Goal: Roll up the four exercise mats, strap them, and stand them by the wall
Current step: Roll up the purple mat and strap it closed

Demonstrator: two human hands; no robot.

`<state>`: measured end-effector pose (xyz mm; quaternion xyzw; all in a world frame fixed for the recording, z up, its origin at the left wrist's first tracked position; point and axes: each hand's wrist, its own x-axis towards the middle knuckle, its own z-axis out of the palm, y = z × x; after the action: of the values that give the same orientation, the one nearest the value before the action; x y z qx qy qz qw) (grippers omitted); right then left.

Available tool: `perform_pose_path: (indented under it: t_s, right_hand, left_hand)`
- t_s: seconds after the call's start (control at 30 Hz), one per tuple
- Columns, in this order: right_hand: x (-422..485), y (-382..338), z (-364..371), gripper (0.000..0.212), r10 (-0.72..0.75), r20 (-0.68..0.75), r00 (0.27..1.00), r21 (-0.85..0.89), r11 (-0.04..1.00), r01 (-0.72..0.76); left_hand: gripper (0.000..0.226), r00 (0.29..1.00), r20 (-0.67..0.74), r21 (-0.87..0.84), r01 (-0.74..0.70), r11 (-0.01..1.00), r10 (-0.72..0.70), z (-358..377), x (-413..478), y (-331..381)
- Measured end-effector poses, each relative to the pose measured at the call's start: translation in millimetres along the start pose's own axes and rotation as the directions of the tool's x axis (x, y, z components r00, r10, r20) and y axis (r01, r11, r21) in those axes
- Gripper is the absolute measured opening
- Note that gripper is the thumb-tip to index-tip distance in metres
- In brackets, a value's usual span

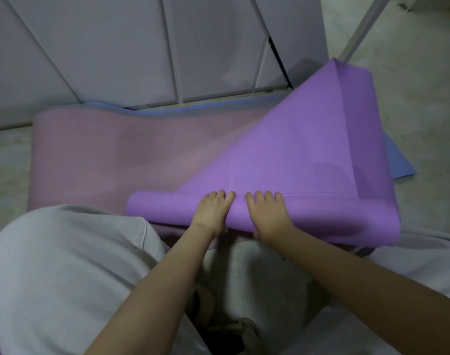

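A person is crouching over a stack of exercise mats on a pale floor (pixel 418 103), both hands working the near end of the purple mat (pixel 308 149); the left hand (pixel 215 211) and the right hand (pixel 267 213) are sitting side by side, almost touching, on the first loose turn of the roll, fingers curling over its top and gripping it, the thumbs tucking in at the near edge. The roll is only beginning, lying just in front of the person's knees; the rest of the purple mat is stretching away to the right at a slant, its far end rising off the floor and folding over on itself close to the wall panels (pixel 116 47). Beneath it the pink mat (pixel 103 155) is lying flat and unrolled, running leftward along the foot of the panels; under that a blue mat (pixel 398 162) is showing as a thin edge along the wall side and as a corner poking out at the right. The person's light grey trousers (pixel 65 265) are filling the lower left, bare forearms reaching forward from the bottom of the frame.
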<state>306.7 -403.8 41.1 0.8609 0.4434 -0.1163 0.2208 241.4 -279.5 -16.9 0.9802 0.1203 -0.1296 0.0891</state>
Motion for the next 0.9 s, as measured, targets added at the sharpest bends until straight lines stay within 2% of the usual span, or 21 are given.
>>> perform_pose_path:
  t_s: [0.1, 0.2, 0.27, 0.37, 0.47, 0.57, 0.63, 0.77, 0.83, 0.9]
  right_hand:
    - [-7, 1, 4, 0.083, 0.020, -0.158, 0.987, -0.077, 0.996, -0.033]
    - [-8, 4, 6, 0.084, -0.073, 0.046, 0.996, -0.053, 0.996, 0.075]
    - [-6, 7, 4, 0.077, -0.112, 0.066, 0.991, -0.002, 0.994, 0.112]
    - [-2, 13, -1, 0.077, -0.105, 0.098, 0.990, 0.048, 0.994, 0.100]
    - [4, 17, -5, 0.083, -0.100, 0.109, 0.989, 0.060, 0.994, 0.093]
    - [7, 21, -8, 0.083, -0.098, 0.163, 0.982, 0.083, 0.993, 0.085]
    - [9, 26, -12, 0.084, -0.098, 0.236, 0.967, 0.125, 0.990, 0.070]
    - [11, 42, -23, 0.087, -0.106, 0.453, 0.885, 0.252, 0.968, -0.013]
    - [9, 50, -25, 0.083, -0.124, 0.534, 0.836, 0.309, 0.949, -0.057]
    - [7, 55, -20, 0.081, -0.129, 0.581, 0.803, 0.365, 0.924, -0.116]
  left_hand:
    - [0.082, 0.995, 0.091, -0.013, -0.050, 0.999, 0.051, -7, 11, -4]
    - [0.085, 0.975, 0.196, -0.063, -0.097, 0.993, 0.108, -9, 17, -7]
    - [0.087, 0.967, 0.213, -0.099, -0.118, 0.988, 0.137, -6, 16, -6]
    - [0.084, 0.985, 0.102, -0.179, -0.123, 0.976, 0.143, 6, 7, -6]
    - [0.080, 0.995, -0.071, -0.184, -0.077, 0.980, 0.065, 22, -7, -1]
    - [0.086, 0.993, -0.115, -0.171, 0.009, 0.985, -0.029, 33, -22, 11]
    - [0.092, 0.989, -0.143, -0.169, 0.017, 0.986, -0.042, 37, -29, 17]
    - [0.107, 0.970, -0.241, -0.139, -0.064, 0.988, 0.029, 47, -34, 22]
    - [0.104, 0.958, -0.274, -0.131, -0.124, 0.984, 0.084, 47, -32, 21]
    - [0.097, 0.960, -0.246, -0.124, -0.171, 0.977, 0.137, 45, -26, 19]
